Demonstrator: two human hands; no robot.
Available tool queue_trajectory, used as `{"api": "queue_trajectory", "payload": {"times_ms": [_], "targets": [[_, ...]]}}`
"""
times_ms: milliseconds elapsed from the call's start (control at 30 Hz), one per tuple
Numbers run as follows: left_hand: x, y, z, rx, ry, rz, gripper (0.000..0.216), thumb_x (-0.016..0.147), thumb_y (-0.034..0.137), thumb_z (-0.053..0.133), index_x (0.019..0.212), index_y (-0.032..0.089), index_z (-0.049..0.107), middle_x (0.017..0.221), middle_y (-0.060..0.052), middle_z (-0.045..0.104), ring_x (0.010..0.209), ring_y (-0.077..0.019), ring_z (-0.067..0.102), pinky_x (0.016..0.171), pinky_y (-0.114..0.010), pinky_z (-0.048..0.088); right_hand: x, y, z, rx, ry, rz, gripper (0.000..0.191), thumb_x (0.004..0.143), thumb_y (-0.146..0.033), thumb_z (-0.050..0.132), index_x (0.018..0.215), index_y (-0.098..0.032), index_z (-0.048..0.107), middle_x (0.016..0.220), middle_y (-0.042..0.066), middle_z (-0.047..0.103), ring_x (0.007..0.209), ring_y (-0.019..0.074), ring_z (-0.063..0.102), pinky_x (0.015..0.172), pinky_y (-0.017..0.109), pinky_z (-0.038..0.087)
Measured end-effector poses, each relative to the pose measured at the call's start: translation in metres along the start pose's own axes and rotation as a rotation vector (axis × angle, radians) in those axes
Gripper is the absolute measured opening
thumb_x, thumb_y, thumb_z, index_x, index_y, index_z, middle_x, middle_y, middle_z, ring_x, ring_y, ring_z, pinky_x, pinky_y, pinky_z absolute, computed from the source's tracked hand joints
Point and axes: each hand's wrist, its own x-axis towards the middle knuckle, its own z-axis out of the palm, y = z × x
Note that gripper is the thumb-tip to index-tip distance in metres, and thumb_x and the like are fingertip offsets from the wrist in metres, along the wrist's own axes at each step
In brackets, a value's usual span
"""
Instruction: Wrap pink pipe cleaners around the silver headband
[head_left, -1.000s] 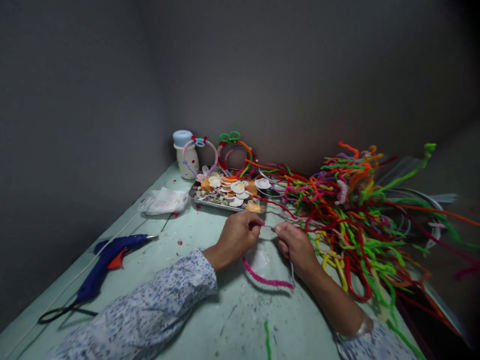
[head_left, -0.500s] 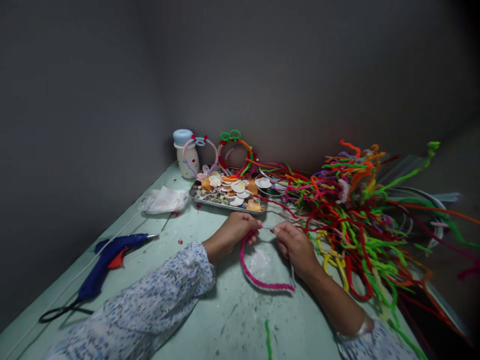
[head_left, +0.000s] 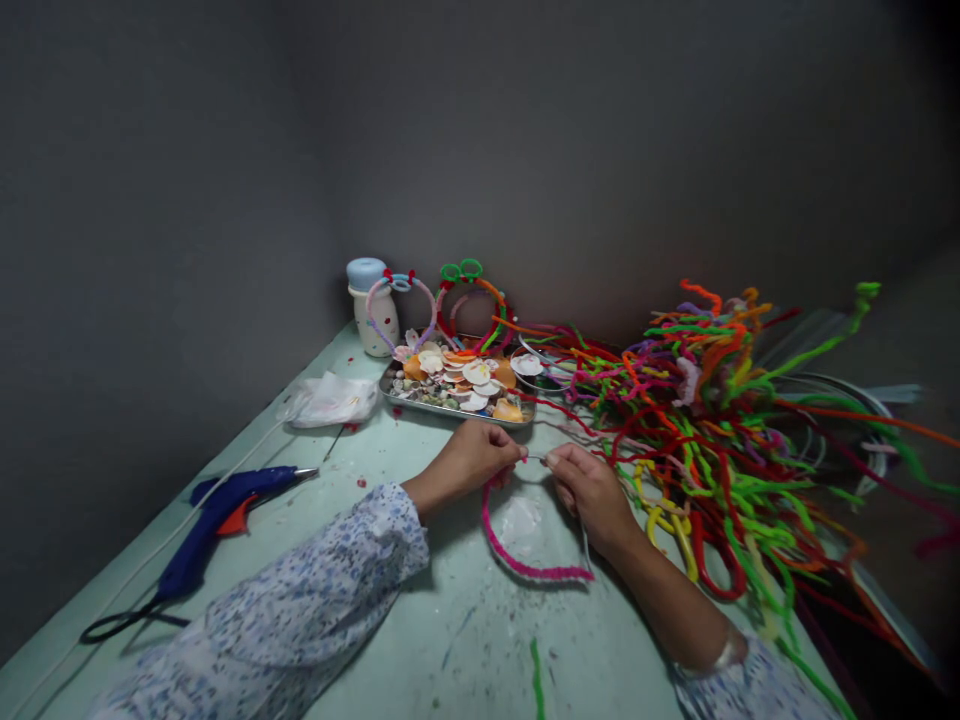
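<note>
Over the middle of the table, my left hand [head_left: 480, 458] pinches the upper end of a pink pipe cleaner [head_left: 517, 565]. The pipe cleaner curves down from those fingers, and its far end lies by my right wrist. My right hand [head_left: 589, 490] is closed on a thin metal headband [head_left: 534, 459], whose bare part bridges the small gap between both hands. The headband's other side shows as a thin strip under my right palm. Fingers hide just how the pink end meets the metal.
A tray of shells [head_left: 450, 405] stands behind my hands, with finished headbands [head_left: 401, 283] and a lidded bottle [head_left: 373, 310] beyond. Left lie a blue glue gun [head_left: 199, 545] and a plastic bag [head_left: 334, 400]. A heap of colourful pipe cleaners [head_left: 697, 400] and scissors [head_left: 720, 570] fill the right.
My left hand has turned slightly and its fingers have shifted a little along the band towards my right hand. The pink strip's loose end has moved slightly right. My right hand stays put.
</note>
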Motion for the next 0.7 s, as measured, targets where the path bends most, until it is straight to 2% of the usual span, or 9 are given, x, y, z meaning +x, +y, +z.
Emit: {"api": "queue_trajectory", "payload": {"times_ms": [200,533,700], "targets": [[-0.001,0.0,0.0021,0.23,0.073,0.1,0.025,0.078,0.037,0.058,0.073,0.013,0.064,0.052,0.001,0.057,0.045,-0.0092,0.049,0.045,-0.02,0.033,0.0008,0.001,-0.0008,0.001,-0.006,-0.002,0.024,0.08,-0.041,0.059,0.07,-0.02,0.052,0.04,-0.01,0.037,0.035,0.0069,0.026,0.037,0.02,0.017],[-0.0075,0.0057,0.0032,0.628,0.211,0.447,0.016,0.081,0.024,0.056,0.076,0.015,0.068,0.069,-0.006,0.065,0.06,-0.0146,0.053,0.058,-0.026,0.036,0.0021,0.0013,-0.0008,0.039,-0.005,0.0,0.024,0.081,-0.041,0.059,0.071,-0.019,0.052,0.04,-0.01,0.036,0.036,0.006,0.026,0.037,0.02,0.017],[-0.0074,0.0059,0.0029,0.616,0.206,0.433,0.017,0.081,0.029,0.057,0.078,0.016,0.068,0.072,-0.006,0.067,0.062,-0.0151,0.055,0.058,-0.027,0.037,0.0007,-0.0006,-0.0012,0.035,0.005,0.016,0.025,0.082,-0.041,0.058,0.072,-0.019,0.051,0.04,-0.01,0.036,0.035,0.0057,0.026,0.037,0.02,0.016]]}}
